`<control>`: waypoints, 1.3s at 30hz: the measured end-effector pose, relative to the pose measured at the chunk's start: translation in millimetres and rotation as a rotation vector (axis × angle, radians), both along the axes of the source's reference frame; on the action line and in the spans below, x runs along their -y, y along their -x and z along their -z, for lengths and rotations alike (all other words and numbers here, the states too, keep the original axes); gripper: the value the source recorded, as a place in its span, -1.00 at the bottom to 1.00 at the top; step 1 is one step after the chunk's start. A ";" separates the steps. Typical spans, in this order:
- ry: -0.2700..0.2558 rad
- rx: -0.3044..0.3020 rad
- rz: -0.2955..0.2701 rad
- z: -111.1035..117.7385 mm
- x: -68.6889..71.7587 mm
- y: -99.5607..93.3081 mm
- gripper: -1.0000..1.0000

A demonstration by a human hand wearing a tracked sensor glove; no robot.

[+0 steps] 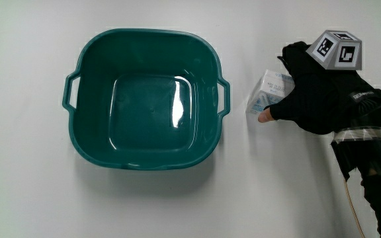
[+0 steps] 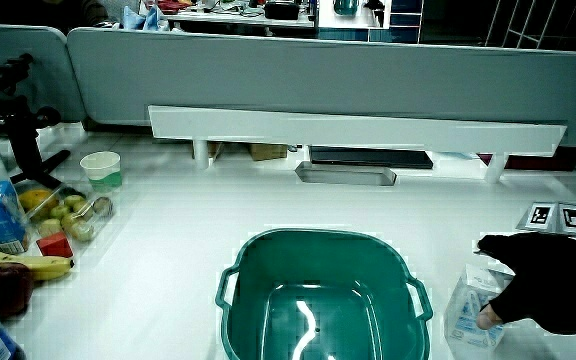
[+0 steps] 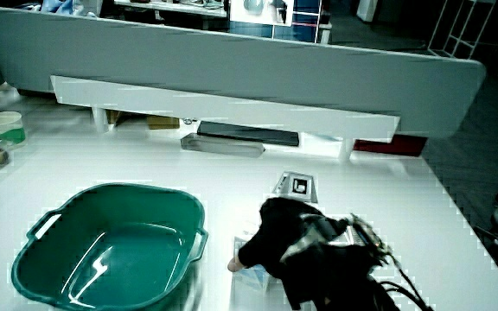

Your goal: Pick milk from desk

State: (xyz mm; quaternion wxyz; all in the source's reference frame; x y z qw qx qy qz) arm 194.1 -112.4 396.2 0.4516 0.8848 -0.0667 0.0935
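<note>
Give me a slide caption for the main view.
Gloved hand closes its grip on a milk carton standing on the table beside an empty teal basin.

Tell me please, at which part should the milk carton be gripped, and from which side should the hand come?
Probably across its two broad faces, coming from above. The milk carton stands on the table beside the green basin, and the hand already wraps it from above, thumb on the face nearer the person.
</note>
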 end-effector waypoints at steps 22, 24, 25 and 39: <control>-0.100 0.063 -0.017 4.4 3.4 -4.4 0.67; -0.096 0.064 -0.016 3.7 3.7 -4.5 0.73; -0.098 0.063 -0.013 3.3 3.9 -4.5 0.76; -0.163 0.051 0.034 8.9 2.1 1.4 1.00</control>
